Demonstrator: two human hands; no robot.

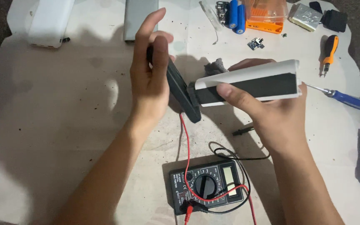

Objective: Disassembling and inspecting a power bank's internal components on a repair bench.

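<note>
at the upper left of the frame i see a white plastic casing (50, 21) lying on the counter (63, 125), with a grey flat panel (137, 18) just right of it. left of centre, my left hand (148, 79) is clamped on a black inner part (182, 93), fingers upright around its top. that part meets a white and black housing (251, 83), gripped by my right hand (271, 112) right of centre; both are raised above the counter. bottom centre lies a black multimeter (207, 185) with red and black leads (186, 146). upper right hold blue battery cells (236, 16), an orange box (265, 16), an orange screwdriver (329, 50) and a blue screwdriver (346, 100).
</note>
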